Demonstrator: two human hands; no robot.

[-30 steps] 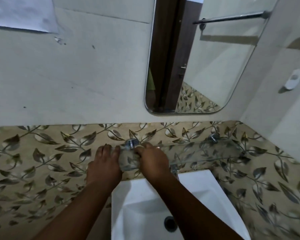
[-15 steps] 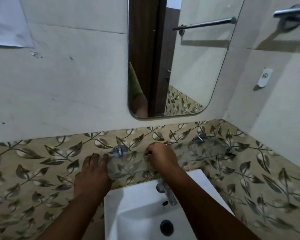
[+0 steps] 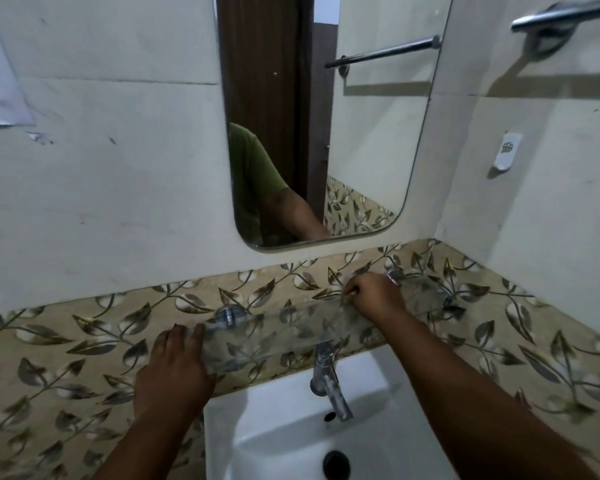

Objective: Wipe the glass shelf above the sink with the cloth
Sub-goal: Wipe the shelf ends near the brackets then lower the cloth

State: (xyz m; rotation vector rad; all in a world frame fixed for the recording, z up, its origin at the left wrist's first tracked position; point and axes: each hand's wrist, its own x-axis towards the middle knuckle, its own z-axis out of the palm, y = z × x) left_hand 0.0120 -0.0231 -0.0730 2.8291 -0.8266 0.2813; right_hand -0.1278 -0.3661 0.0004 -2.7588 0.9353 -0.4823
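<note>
The clear glass shelf (image 3: 291,327) runs along the leaf-patterned tiles above the white sink (image 3: 274,427), held by two chrome brackets (image 3: 227,315). My left hand (image 3: 177,365) lies flat with straight fingers on the shelf's left end. My right hand (image 3: 374,294) is clenched in a fist on top of the shelf near its right bracket. Only a thin pale sliver of the cloth (image 3: 349,295) shows under its fingers; the rest is hidden in the fist.
A chrome tap (image 3: 328,382) sticks out over the sink just below the shelf's middle. A mirror (image 3: 371,133) hangs above the shelf. On the right wall, close to the shelf's right end, are a towel bar (image 3: 568,12) and a white hook (image 3: 507,150).
My right fist has slid to the right along the shelf, from beside the left bracket to near the right one. My left hand stays on the left end.
</note>
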